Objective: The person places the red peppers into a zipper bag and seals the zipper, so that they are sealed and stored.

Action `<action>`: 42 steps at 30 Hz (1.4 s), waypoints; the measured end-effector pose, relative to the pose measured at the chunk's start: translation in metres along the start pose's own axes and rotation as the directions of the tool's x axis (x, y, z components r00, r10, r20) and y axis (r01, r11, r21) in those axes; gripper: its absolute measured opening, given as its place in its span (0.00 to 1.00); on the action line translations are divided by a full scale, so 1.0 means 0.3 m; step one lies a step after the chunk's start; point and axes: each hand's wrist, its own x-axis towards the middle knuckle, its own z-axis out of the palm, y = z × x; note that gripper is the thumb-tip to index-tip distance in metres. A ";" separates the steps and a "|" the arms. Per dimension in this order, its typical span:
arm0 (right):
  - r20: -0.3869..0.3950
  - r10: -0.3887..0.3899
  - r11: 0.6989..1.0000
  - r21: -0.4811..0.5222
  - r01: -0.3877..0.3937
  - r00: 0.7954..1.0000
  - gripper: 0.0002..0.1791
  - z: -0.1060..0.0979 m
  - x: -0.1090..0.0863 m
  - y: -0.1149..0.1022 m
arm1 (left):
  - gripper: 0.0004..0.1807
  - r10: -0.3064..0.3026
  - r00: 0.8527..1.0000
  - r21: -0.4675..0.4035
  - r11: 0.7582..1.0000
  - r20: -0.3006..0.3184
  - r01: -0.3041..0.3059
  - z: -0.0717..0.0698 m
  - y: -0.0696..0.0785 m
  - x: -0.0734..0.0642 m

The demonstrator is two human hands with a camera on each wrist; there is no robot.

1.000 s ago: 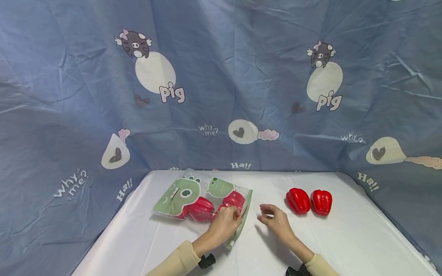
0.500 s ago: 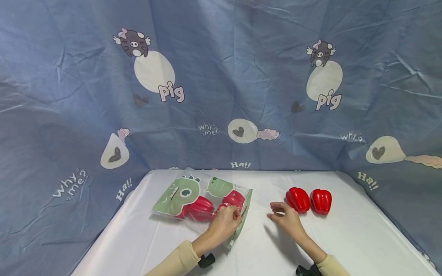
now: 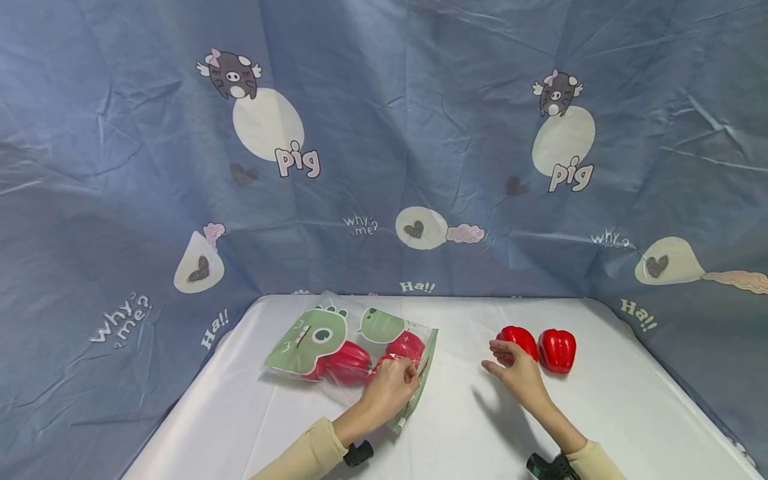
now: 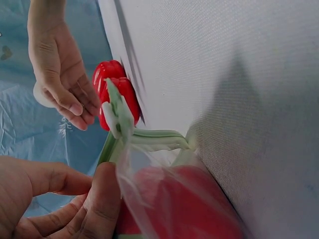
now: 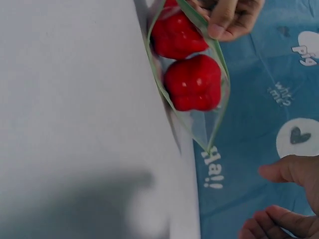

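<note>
A clear zip bag [image 3: 324, 337] with a green cartoon print lies on the left of the table, several red bell peppers [image 5: 193, 83] inside it. My left hand [image 3: 389, 387] pinches the green rim of its mouth, which gapes in the right wrist view. Two more red bell peppers stand side by side on the right: the nearer-left pepper [image 3: 515, 337] is partly hidden behind my right hand [image 3: 521, 377], the other pepper [image 3: 557, 351] is in full view. My right hand holds nothing, fingers apart from the thumb; whether it touches the pepper I cannot tell.
A white cloth covers the table [image 3: 456, 427]. Behind it hangs a blue curtain [image 3: 384, 133] printed with pigs and words. Black camera mounts sit by the left wrist [image 3: 358, 454] and right wrist [image 3: 549, 467].
My right hand has moved rightward from beside the bag's mouth to just in front of the left loose bell pepper. My left hand and the bag have stayed in place.
</note>
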 end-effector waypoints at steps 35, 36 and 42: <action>-0.101 0.171 0.982 -0.061 -0.178 0.980 0.40 -0.135 0.050 0.125 | 0.03 -0.013 1.000 -0.020 1.000 0.020 0.014 -0.001 -0.001 -0.002; -0.097 0.174 0.982 -0.063 -0.180 0.980 0.40 -0.133 0.051 0.132 | 0.03 -0.013 1.000 -0.021 1.000 0.019 0.013 -0.001 -0.001 -0.002; -0.091 0.192 0.978 -0.064 -0.198 0.977 0.41 -0.126 0.052 0.154 | 0.04 -0.020 1.000 -0.026 0.999 0.024 0.020 -0.001 0.000 0.000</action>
